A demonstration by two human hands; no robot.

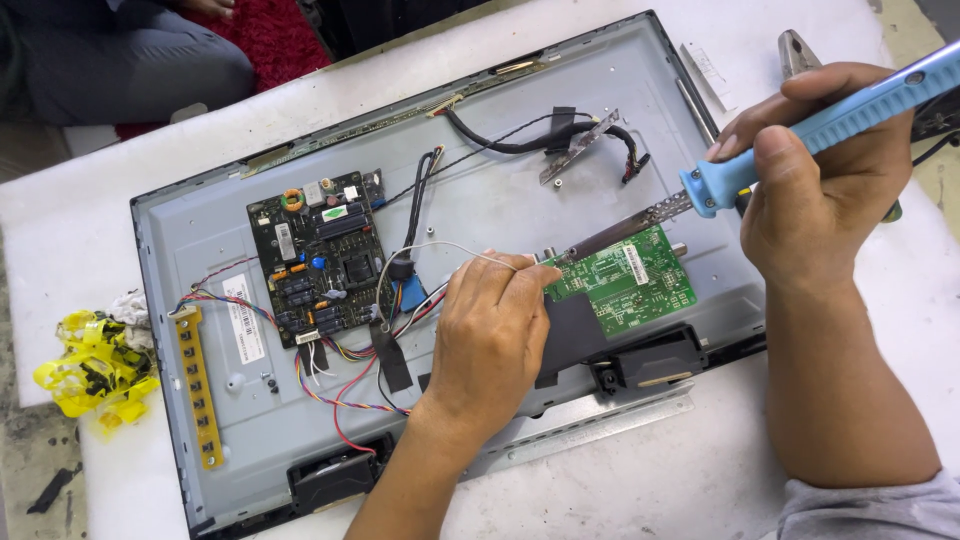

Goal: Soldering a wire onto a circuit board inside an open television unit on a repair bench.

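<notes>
The small green circuit board (625,280) sits right of centre on the grey metal back panel of an opened flat screen (480,215), which lies flat on the white tabletop (700,470). The right hand (815,165) is wrapped around a blue-handled soldering iron (790,135), with its dark tip down at the board's far-left corner. The left hand (490,335) pinches a thin pale wire (440,248) and holds its end right at that same corner, knuckles resting just beside the board. Further left there's a bigger black circuit board (325,255) with coloured wires trailing off it, then a long yellow strip board (198,385) near the panel's left edge. A crumpled yellow plastic wad (90,365) lies off the panel on the left.
</notes>
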